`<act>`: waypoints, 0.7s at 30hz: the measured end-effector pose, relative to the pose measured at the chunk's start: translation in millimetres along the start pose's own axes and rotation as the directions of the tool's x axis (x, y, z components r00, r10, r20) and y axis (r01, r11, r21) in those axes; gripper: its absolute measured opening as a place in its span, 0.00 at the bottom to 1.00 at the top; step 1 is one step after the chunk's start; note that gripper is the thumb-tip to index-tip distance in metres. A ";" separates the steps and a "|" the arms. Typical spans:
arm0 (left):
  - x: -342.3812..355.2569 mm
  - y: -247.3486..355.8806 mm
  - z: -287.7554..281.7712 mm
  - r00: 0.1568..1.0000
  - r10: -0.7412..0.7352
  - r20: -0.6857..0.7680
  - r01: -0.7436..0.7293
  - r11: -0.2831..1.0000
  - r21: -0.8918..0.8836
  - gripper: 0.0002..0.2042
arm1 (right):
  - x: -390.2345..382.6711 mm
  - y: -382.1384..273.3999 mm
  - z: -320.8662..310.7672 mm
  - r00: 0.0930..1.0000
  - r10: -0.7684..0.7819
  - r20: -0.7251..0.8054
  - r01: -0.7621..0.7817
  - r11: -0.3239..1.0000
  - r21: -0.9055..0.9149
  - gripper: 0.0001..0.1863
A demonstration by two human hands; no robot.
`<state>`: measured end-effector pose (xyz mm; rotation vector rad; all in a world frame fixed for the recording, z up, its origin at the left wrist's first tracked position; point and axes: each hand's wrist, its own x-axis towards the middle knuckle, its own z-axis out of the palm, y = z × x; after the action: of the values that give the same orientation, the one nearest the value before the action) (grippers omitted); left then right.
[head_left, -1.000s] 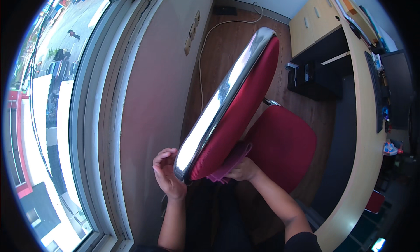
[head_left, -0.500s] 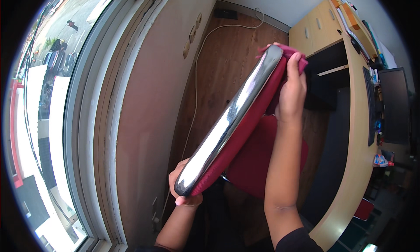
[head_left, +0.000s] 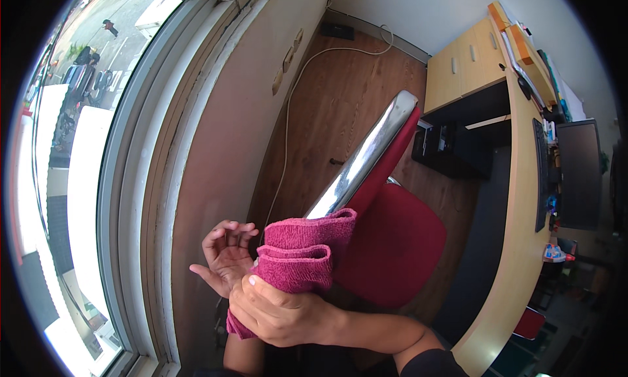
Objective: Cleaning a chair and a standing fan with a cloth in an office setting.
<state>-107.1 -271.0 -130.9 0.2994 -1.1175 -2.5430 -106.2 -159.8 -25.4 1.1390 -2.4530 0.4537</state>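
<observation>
A folded magenta towel (head_left: 297,256) is bunched in my right hand (head_left: 275,311), whose fingers are closed round its lower part. Just beside it, on the left, my left hand (head_left: 226,253) is open, palm up with fingers loosely curled and nothing in them. The two hands overlap, so part of the left wrist is hidden. Beyond the towel stands a chair with a red backrest (head_left: 384,161) edged by a shiny chrome frame (head_left: 369,151). Its near end is covered by the towel. Below and to the right shows the red chair seat (head_left: 392,246).
At left, a window frame (head_left: 140,161) runs along the wall, with a light cable (head_left: 288,128) on the wooden floor beside it. A curved desk (head_left: 507,272) at right carries a monitor (head_left: 579,174), a keyboard (head_left: 540,174) and a spray bottle (head_left: 556,253). A black computer case (head_left: 451,148) stands beneath.
My right hand has come down with the towel from the backrest's far end to its near end. My left hand has let go of the frame and opened.
</observation>
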 end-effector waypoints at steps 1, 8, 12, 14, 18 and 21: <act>0.8 1.1 -2.4 1.000 0.012 0.015 -0.012 1.000 -0.002 0.39 | 0.8 4.3 0.7 0.999 -0.025 -0.021 0.025 1.000 -0.010 0.10; -7.3 0.6 5.6 0.991 0.067 0.118 -0.077 0.993 0.086 0.32 | 20.4 101.0 -30.6 0.988 0.152 -0.020 -0.138 0.938 0.319 0.12; -13.7 6.6 29.4 0.965 0.090 0.245 -0.125 0.984 0.130 0.29 | 23.0 181.3 -38.7 0.970 0.186 -0.159 -0.148 0.964 0.221 0.11; -14.3 10.2 44.5 0.937 0.155 0.313 -0.227 0.951 0.210 0.27 | 22.4 196.3 -41.4 0.966 0.198 -0.169 -0.159 0.963 0.218 0.12; -4.9 31.5 62.1 0.880 0.181 0.440 -0.355 0.865 0.355 0.25 | 15.6 221.7 -30.3 0.759 0.640 -0.119 -0.475 0.670 0.570 0.20; 8.0 32.4 79.2 0.836 0.175 0.520 -0.427 0.803 0.417 0.24 | -14.0 259.6 -14.8 0.545 0.836 0.065 -0.398 0.189 0.897 0.28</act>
<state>-133.0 -241.6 -54.4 -0.3706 -1.8622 -2.0163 -296.8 15.8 -51.2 -0.0284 -2.0699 2.1366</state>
